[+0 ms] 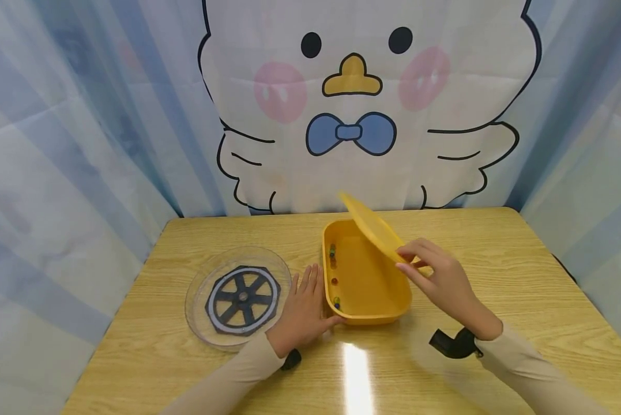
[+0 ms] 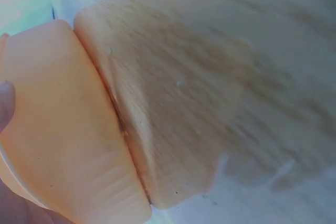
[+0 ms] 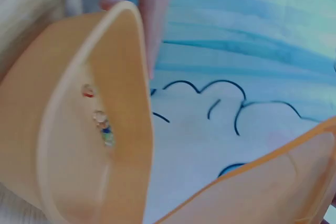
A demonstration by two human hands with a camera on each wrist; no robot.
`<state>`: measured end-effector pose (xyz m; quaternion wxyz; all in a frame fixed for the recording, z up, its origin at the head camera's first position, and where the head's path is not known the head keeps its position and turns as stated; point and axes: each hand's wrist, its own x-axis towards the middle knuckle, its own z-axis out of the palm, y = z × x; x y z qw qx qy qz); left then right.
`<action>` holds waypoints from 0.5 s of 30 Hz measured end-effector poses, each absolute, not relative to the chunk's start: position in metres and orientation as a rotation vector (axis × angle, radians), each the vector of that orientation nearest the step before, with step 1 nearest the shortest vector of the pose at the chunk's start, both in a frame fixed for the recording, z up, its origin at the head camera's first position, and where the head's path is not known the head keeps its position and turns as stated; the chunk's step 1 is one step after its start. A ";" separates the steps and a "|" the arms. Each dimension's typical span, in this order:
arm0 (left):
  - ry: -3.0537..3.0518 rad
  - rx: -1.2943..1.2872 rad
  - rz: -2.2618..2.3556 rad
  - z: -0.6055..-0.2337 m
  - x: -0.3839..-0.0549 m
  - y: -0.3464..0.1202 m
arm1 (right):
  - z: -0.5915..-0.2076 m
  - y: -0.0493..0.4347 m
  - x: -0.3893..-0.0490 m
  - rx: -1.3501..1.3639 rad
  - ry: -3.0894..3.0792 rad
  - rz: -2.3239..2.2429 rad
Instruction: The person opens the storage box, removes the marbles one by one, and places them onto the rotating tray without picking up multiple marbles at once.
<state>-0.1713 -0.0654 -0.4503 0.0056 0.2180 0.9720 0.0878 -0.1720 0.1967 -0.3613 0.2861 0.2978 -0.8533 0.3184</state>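
Note:
A yellow plastic container stands without its cover on the table, with several small coloured glass marbles lying along its left inner side. My left hand rests against the container's left wall, fingers straight and thumb at the near corner. Tilted above the container's right half is its yellow lid, which my right hand pinches at the near right edge between thumb and fingers. In the right wrist view, the marbles show inside the container, and the lid slants at lower right.
To the left of my left hand lies a round clear plastic tray, with a dark spoked wheel shape in its middle. A curtain with a cartoon bird hangs behind the wooden table. Black straps are at my wrists.

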 end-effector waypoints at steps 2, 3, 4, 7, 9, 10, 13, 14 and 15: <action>3.049 0.687 0.288 -0.451 -0.172 -0.065 | -0.356 0.204 -0.175 0.676 -2.292 0.971; 3.052 0.690 0.293 -0.451 -0.172 -0.066 | -0.354 0.208 -0.176 0.614 -2.295 1.033; 3.055 0.696 0.289 -0.451 -0.172 -0.066 | -0.353 0.212 -0.177 0.554 -2.293 1.107; 3.067 0.713 0.282 -0.451 -0.171 -0.066 | -0.350 0.227 -0.180 0.389 -2.251 1.331; 3.075 0.722 0.267 -0.450 -0.171 -0.066 | -0.350 0.239 -0.183 0.315 -2.168 1.575; 3.080 0.726 0.261 -0.450 -0.171 -0.066 | -0.350 0.245 -0.185 0.288 -2.101 1.712; 3.086 0.728 0.251 -0.449 -0.171 -0.065 | -0.355 0.264 -0.190 0.226 -1.850 2.110; 3.085 0.728 0.244 -0.448 -0.171 -0.065 | -0.357 0.271 -0.191 0.211 -1.761 2.227; 3.082 0.726 0.243 -0.448 -0.171 -0.064 | -0.360 0.277 -0.193 0.198 -1.692 2.314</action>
